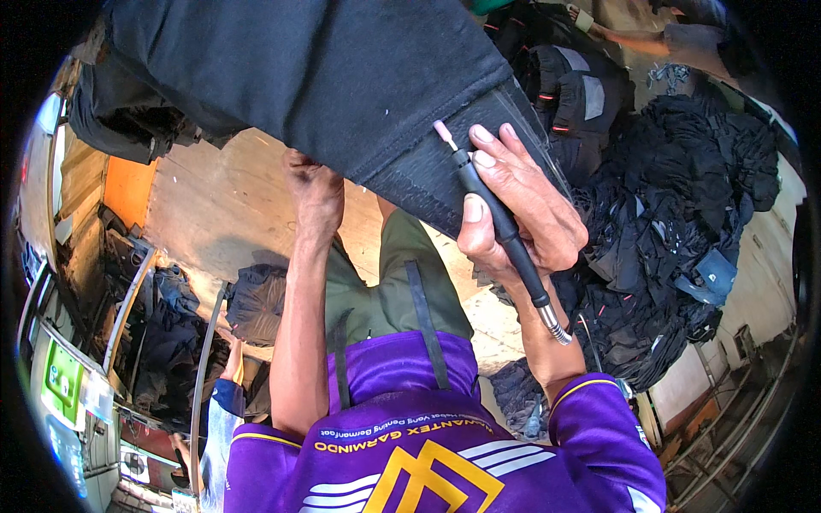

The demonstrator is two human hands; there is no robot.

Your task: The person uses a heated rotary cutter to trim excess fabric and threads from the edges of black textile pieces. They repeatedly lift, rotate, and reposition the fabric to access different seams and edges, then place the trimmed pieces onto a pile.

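Note:
My right hand (522,205) is closed around a black rotary grinder handpiece (494,201) with a small pink grinding tip and a metal spring-like end. The tip lies over the black denim cloth (308,77), close to its stitched seam; whether it touches cannot be made out. Beyond the seam runs a dark, scuffed strip (428,175). My left hand (315,188) is a closed fist at the near edge of the cloth, gripping that edge. Its fingertips are hidden under the fabric.
A large heap of black garments (676,188) lies on the right, with a blue denim piece (711,278) on it. Folded dark garments (256,303) sit at the left. Another person's arm (633,41) shows at the far right; another person's hand (233,359) is at lower left.

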